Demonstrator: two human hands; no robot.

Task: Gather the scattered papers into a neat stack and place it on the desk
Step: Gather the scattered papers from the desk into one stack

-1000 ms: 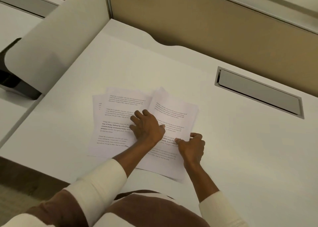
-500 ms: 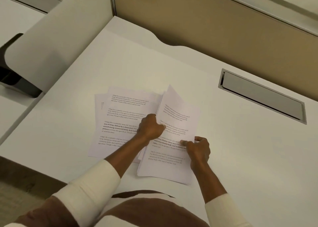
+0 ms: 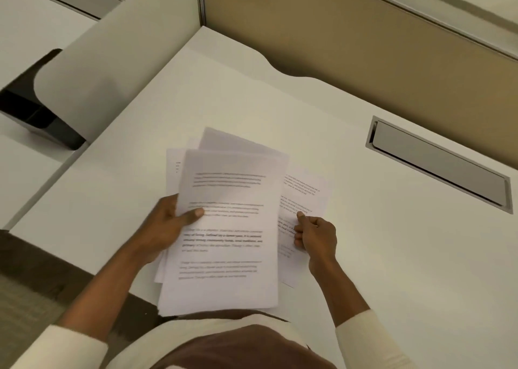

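A loose bundle of printed white papers (image 3: 224,228) is lifted off the white desk (image 3: 392,256), its sheets fanned unevenly at the top. My left hand (image 3: 165,228) grips the bundle's left edge, thumb on top of the front page. A separate printed sheet (image 3: 305,197) lies to the right, partly under the bundle. My right hand (image 3: 315,235) pinches that sheet at its middle, finger pressed on the text.
A metal cable hatch (image 3: 440,164) is set into the desk at the right. A tan partition wall (image 3: 364,32) runs along the back. A curved white divider (image 3: 112,52) and a black object (image 3: 36,108) stand at the left. The desk's front edge is close to my body.
My left hand went from pressing the left papers flat to gripping and lifting them as a bundle, which now overlaps the right sheet. My right hand stays on the right sheet.
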